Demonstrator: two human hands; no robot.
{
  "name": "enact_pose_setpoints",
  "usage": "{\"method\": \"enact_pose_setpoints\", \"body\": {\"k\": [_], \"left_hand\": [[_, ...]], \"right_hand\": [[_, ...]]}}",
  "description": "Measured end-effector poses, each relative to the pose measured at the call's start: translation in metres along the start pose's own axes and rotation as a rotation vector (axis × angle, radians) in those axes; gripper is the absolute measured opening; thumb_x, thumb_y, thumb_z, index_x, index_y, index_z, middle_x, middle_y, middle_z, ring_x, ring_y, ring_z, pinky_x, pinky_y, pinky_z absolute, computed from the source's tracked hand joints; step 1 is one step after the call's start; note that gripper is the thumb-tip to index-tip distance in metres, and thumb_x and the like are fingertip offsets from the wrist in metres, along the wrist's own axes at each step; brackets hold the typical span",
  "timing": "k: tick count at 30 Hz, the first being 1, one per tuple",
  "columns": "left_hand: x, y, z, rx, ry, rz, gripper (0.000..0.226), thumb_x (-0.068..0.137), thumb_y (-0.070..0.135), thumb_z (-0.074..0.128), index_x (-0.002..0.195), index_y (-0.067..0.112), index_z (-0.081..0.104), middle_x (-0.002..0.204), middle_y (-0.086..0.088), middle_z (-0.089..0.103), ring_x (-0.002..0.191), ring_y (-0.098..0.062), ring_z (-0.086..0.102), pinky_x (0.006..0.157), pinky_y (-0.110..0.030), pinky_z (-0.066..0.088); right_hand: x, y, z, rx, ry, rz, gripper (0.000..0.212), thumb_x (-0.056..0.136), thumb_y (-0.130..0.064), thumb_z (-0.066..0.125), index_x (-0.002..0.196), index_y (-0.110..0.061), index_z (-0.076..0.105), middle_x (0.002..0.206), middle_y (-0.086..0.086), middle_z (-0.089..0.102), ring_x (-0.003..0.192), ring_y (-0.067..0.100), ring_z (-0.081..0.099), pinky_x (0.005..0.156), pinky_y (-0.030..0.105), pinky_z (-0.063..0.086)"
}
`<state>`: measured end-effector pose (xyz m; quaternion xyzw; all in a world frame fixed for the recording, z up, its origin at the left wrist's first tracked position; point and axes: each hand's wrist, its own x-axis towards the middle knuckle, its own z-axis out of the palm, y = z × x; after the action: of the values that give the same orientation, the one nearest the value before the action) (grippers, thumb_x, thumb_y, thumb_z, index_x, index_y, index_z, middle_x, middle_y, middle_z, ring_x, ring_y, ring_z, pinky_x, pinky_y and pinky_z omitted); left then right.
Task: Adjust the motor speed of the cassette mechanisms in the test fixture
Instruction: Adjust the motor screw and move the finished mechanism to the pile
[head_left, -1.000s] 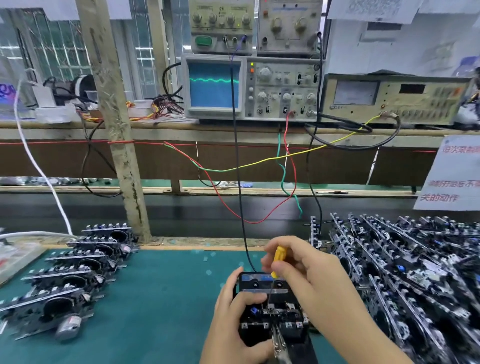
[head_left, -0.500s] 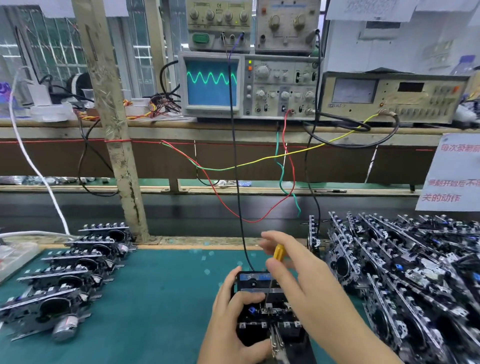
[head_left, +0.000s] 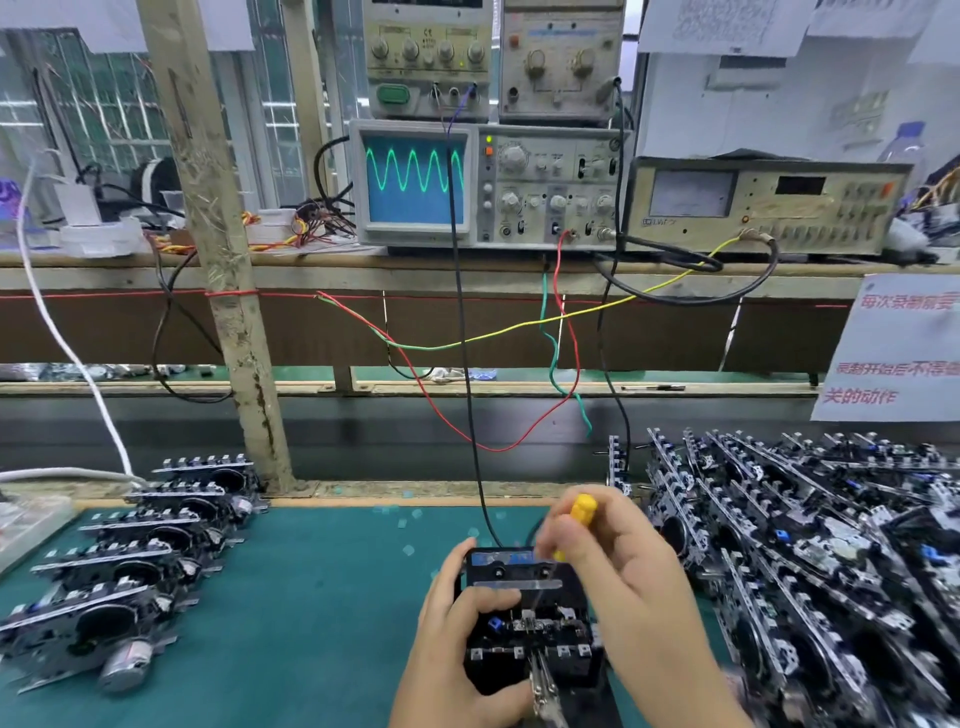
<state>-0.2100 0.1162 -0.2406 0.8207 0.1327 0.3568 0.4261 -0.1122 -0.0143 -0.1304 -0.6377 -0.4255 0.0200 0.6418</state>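
Note:
A black cassette mechanism (head_left: 524, 618) with a cassette in it sits in the test fixture on the green mat (head_left: 322, 597) at the bottom centre. My left hand (head_left: 457, 639) grips its left side, thumb on top. My right hand (head_left: 618, 566) pinches a small yellow-handled screwdriver (head_left: 581, 512) over the mechanism; the thin shaft points down into it. A metal clip (head_left: 543, 686) is attached at the near edge. The oscilloscope (head_left: 415, 179) on the shelf shows a tall green sine wave.
Several finished-looking mechanisms (head_left: 130, 561) lie in a row at the left, and a large pile of mechanisms (head_left: 810, 561) fills the right. Black, red, green and yellow wires (head_left: 467, 364) hang from the instruments. A wooden post (head_left: 228, 312) stands at the mat's back-left.
The oscilloscope trace has grown from a nearly flat line to a tall sine wave. My right hand has shifted slightly on the screwdriver. My left hand still holds the mechanism.

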Motion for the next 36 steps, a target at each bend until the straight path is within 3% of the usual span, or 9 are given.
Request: {"method": "enact_pose_setpoints", "body": {"k": [6, 10, 14, 19, 23, 26, 30, 33, 36], "left_hand": [[0.002, -0.006, 0.0, 0.033, -0.003, 0.035, 0.059, 0.059, 0.054, 0.086, 0.111, 0.056, 0.06, 0.156, 0.038, 0.016, 0.142, -0.003, 0.036, 0.109, -0.045, 0.043], [0.003, -0.009, 0.0, 0.037, -0.014, 0.038, 0.061, 0.058, 0.042, 0.089, 0.111, 0.055, 0.061, 0.155, 0.037, 0.018, 0.14, 0.0, 0.039, 0.108, -0.042, 0.043], [0.003, -0.009, 0.0, 0.065, -0.005, 0.057, 0.063, 0.054, 0.05, 0.087, 0.111, 0.057, 0.06, 0.155, 0.037, 0.02, 0.134, 0.016, 0.033, 0.1, -0.029, 0.039], [0.003, -0.008, 0.002, 0.06, -0.007, 0.024, 0.065, 0.054, 0.044, 0.09, 0.11, 0.055, 0.06, 0.155, 0.036, 0.022, 0.135, 0.002, 0.043, 0.103, -0.037, 0.042], [0.001, -0.008, 0.002, 0.041, 0.0, 0.022, 0.065, 0.053, 0.048, 0.09, 0.111, 0.052, 0.062, 0.156, 0.033, 0.024, 0.135, 0.002, 0.043, 0.104, -0.041, 0.044], [0.0, -0.008, 0.002, 0.034, 0.009, 0.019, 0.065, 0.053, 0.049, 0.09, 0.112, 0.051, 0.062, 0.157, 0.031, 0.025, 0.134, 0.004, 0.044, 0.104, -0.042, 0.046], [0.001, -0.01, 0.002, 0.035, 0.006, 0.01, 0.066, 0.054, 0.047, 0.09, 0.114, 0.051, 0.062, 0.157, 0.032, 0.024, 0.134, 0.0, 0.046, 0.105, -0.044, 0.046], [0.002, -0.012, 0.001, 0.038, -0.005, 0.01, 0.068, 0.054, 0.045, 0.091, 0.115, 0.051, 0.062, 0.157, 0.032, 0.024, 0.134, 0.001, 0.045, 0.105, -0.045, 0.047], [0.001, -0.011, 0.001, 0.028, -0.01, 0.005, 0.068, 0.053, 0.047, 0.09, 0.115, 0.051, 0.062, 0.157, 0.031, 0.024, 0.133, 0.003, 0.046, 0.104, -0.045, 0.047]], "right_hand": [[-0.012, 0.034, -0.017, -0.752, -0.24, 0.179, 0.031, 0.106, -0.046, 0.024, 0.103, -0.038, 0.054, 0.107, -0.031, 0.051, 0.118, -0.016, 0.028, 0.116, 0.034, 0.012], [-0.021, 0.043, -0.015, -0.557, -0.17, 0.253, 0.04, 0.095, -0.061, 0.022, 0.099, -0.042, 0.057, 0.106, -0.032, 0.05, 0.116, -0.021, 0.026, 0.111, 0.034, 0.015], [-0.027, 0.045, -0.02, -0.271, -0.115, 0.369, 0.044, 0.086, -0.073, 0.026, 0.105, -0.051, 0.058, 0.114, -0.024, 0.055, 0.116, -0.004, 0.041, 0.107, 0.039, 0.033], [-0.03, 0.041, -0.025, -0.241, -0.158, 0.341, 0.016, 0.102, -0.052, 0.035, 0.096, -0.058, 0.049, 0.118, -0.028, 0.062, 0.121, -0.004, 0.041, 0.111, 0.046, 0.03], [-0.035, 0.044, -0.028, -0.273, -0.249, 0.317, 0.024, 0.103, -0.041, 0.049, 0.093, -0.06, 0.037, 0.127, -0.031, 0.054, 0.125, -0.002, 0.038, 0.113, 0.048, 0.027], [-0.037, 0.048, -0.031, -0.267, -0.332, 0.318, 0.027, 0.098, -0.044, 0.054, 0.092, -0.056, 0.031, 0.132, -0.036, 0.046, 0.126, -0.005, 0.038, 0.111, 0.042, 0.028], [-0.037, 0.046, -0.036, -0.18, -0.406, 0.315, 0.028, 0.095, -0.046, 0.058, 0.1, -0.041, 0.031, 0.131, -0.039, 0.043, 0.121, -0.015, 0.044, 0.091, 0.005, 0.036], [-0.037, 0.047, -0.038, -0.191, -0.402, 0.301, 0.035, 0.094, -0.045, 0.061, 0.105, -0.032, 0.031, 0.131, -0.038, 0.043, 0.12, -0.018, 0.043, 0.088, 0.005, 0.036], [-0.037, 0.048, -0.036, -0.186, -0.371, 0.306, 0.03, 0.092, -0.043, 0.061, 0.1, -0.043, 0.032, 0.13, -0.034, 0.046, 0.117, -0.014, 0.045, 0.089, 0.011, 0.038]]}}
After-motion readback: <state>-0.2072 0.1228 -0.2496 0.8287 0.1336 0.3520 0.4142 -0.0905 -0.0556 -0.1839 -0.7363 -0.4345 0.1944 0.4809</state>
